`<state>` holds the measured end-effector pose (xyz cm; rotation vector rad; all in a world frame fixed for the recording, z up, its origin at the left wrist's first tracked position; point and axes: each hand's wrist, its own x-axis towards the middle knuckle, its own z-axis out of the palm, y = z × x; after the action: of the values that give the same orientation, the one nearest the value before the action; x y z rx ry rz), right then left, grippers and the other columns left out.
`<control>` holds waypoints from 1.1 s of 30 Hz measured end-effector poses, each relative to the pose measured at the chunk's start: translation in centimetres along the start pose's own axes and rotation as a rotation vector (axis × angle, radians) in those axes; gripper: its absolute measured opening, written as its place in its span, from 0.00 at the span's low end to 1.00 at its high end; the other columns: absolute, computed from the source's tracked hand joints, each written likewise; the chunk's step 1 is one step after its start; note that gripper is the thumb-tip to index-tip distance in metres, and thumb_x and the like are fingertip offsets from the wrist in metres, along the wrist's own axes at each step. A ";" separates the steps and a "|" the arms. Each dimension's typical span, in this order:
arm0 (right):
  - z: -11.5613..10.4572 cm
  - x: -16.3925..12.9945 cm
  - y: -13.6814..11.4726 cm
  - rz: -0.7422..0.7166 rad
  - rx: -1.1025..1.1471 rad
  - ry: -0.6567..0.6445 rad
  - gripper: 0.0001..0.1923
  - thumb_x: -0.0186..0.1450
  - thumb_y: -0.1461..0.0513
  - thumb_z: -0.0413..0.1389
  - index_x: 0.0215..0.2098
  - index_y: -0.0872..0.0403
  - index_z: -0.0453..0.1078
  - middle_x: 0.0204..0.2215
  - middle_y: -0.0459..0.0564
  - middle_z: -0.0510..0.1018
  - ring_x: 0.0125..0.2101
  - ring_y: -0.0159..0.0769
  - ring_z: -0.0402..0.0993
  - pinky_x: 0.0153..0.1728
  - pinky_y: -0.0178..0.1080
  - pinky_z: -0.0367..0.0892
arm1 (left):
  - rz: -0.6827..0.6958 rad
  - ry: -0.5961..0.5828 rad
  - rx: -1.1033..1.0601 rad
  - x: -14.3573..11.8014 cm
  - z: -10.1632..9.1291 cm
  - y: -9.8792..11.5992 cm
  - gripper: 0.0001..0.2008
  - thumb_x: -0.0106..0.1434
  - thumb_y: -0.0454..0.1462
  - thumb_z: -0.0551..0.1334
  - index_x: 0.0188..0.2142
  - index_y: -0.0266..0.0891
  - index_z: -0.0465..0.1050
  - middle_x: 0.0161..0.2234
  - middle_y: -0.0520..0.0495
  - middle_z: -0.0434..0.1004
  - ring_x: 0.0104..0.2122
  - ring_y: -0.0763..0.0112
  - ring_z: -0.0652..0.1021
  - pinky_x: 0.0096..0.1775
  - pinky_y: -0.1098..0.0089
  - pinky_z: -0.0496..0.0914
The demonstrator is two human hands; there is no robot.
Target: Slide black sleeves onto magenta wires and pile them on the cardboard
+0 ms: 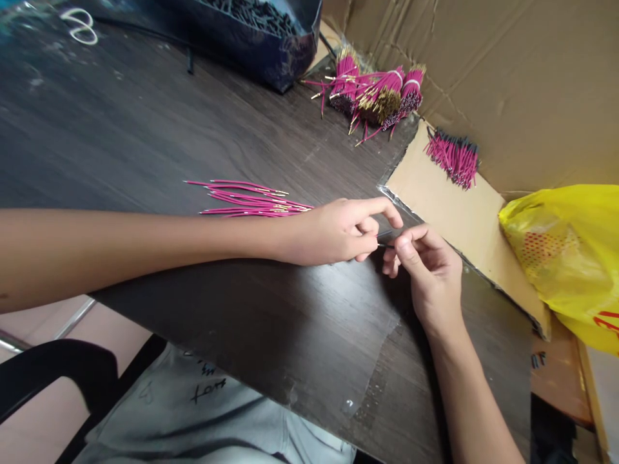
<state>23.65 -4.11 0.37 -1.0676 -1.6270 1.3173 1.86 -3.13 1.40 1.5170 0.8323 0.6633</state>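
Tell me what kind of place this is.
Probably a small hand-assembly workbench for wire parts. Banded bundles of pink wires lie by a cardboard wall, loose pink wires on the dark table, and a bag of black pieces behind.

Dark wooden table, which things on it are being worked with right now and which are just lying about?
In use: left hand and right hand, pinching a small dark sleeve piece between them; loose pink wires beside the left wrist.

Lying about: bundled pink wires, yellow plastic bag, dark blue bag of black pieces, white rubber bands.
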 end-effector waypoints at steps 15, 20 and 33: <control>-0.1 0.0 0.1 -0.037 -0.018 -0.015 0.12 0.75 0.55 0.62 0.38 0.55 0.75 0.29 0.44 0.78 0.25 0.26 0.74 0.29 0.32 0.71 | 0.005 0.006 0.031 0.1 0.1 0.1 0.20 0.63 0.29 0.55 0.55 0.38 0.67 0.26 0.56 0.72 0.26 0.78 0.72 0.29 0.80 0.64; -0.1 0.0 0.1 -0.015 0.026 -0.007 0.09 0.75 0.56 0.62 0.41 0.54 0.77 0.29 0.45 0.79 0.25 0.26 0.74 0.30 0.32 0.72 | 0.001 0.000 0.031 0.1 0.1 0.1 0.19 0.65 0.29 0.56 0.55 0.38 0.67 0.27 0.55 0.74 0.27 0.78 0.74 0.29 0.79 0.65; -0.3 -0.1 0.3 -0.009 0.019 -0.025 0.02 0.74 0.62 0.63 0.43 0.53 0.78 0.30 0.44 0.80 0.26 0.26 0.75 0.30 0.31 0.71 | 0.034 -0.003 0.005 0.1 0.1 -0.4 0.19 0.64 0.29 0.57 0.54 0.39 0.68 0.27 0.56 0.73 0.26 0.79 0.72 0.28 0.80 0.63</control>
<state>24.02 -4.10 0.15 -1.0345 -1.6329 1.3427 1.99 -3.10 1.02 1.5390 0.8080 0.6836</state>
